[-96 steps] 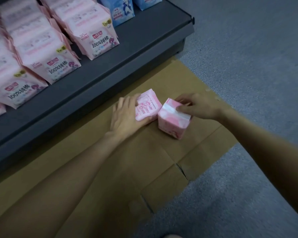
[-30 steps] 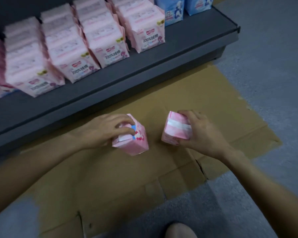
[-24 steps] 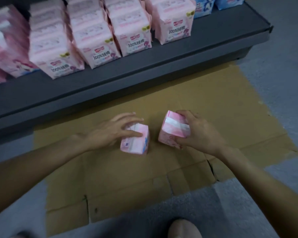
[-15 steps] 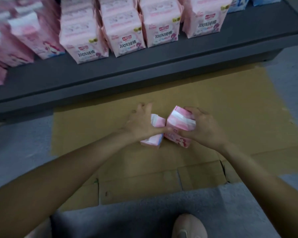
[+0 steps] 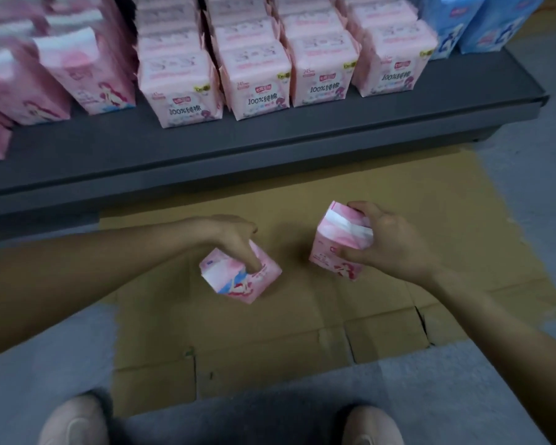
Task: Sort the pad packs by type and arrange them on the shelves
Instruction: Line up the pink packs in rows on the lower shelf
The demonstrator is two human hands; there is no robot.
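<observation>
Each hand's grip is curled round a pink pad pack, left hand [image 5: 235,239] on the left pack [image 5: 241,274], right hand [image 5: 389,242] on the right pack [image 5: 337,248], low over the cardboard [image 5: 302,332]; soft wrappers could slip, or snag the shelf [image 5: 270,146] lip, though its front strip looks free

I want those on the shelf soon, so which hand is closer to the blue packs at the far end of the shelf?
Right. The right hand, holding a pink pack, sits below the blue packs; the left hand is farther left, on another pack.
</observation>
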